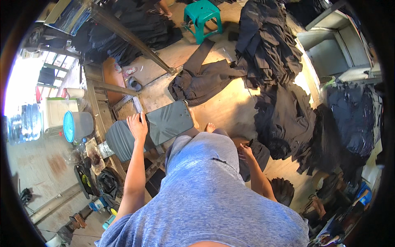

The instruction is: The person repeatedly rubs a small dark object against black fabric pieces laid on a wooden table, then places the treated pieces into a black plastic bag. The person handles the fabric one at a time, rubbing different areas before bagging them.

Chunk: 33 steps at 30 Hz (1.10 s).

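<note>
My left hand (138, 126) lies with its fingers spread on a long board covered in dark cloth (169, 120), left of my lap. The cloth is smooth toward the board's far right end and creased around its left end. Low beside my right thigh, my right hand (246, 151) has its fingers closed on the edge of a black garment (257, 155). Part of that garment is hidden by my leg and arm. In front of me on the floor, another dark garment (205, 82) lies crumpled with one part stretched out.
Heaps of black garments lie at the right (269, 45) and far left (127, 33). A green plastic stool (202, 18) stands at the far side. On the left are a wooden frame (131, 41), a bucket with a blue lid (78, 124) and a slipper (134, 84).
</note>
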Each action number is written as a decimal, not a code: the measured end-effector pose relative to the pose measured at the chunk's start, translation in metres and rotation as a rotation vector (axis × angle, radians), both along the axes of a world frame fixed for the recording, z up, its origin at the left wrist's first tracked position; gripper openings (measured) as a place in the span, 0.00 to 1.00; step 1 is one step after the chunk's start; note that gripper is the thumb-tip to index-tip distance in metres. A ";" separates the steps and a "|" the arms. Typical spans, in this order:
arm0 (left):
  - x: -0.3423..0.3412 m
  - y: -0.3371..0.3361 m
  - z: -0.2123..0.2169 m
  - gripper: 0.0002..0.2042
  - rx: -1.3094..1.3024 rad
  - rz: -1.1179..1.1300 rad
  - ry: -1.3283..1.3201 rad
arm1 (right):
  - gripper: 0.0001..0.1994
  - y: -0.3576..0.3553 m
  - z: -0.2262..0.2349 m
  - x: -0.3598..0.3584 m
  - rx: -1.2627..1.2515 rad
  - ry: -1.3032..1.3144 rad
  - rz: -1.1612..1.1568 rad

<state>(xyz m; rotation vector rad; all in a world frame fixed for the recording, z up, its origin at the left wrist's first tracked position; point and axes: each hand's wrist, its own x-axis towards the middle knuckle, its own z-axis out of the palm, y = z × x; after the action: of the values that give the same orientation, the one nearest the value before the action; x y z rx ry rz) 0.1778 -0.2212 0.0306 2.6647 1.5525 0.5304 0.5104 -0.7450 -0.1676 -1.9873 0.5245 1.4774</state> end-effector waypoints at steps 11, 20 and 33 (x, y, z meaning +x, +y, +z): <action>-0.003 -0.002 0.006 0.20 -0.008 -0.003 -0.046 | 0.24 -0.005 -0.065 0.021 0.120 -0.156 -0.167; -0.005 0.003 -0.009 0.16 0.062 0.009 -0.058 | 0.22 0.037 -0.109 0.061 0.383 -0.399 -0.083; 0.101 -0.052 0.154 0.08 -0.353 -0.345 -0.664 | 0.14 -0.178 0.007 0.062 -0.332 -0.740 0.002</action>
<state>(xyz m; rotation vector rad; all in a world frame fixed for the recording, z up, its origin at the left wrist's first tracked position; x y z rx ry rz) 0.2785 -0.2733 0.1844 2.1007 0.8809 0.8948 0.5720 -0.9232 -0.1610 -2.5836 0.4488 0.5803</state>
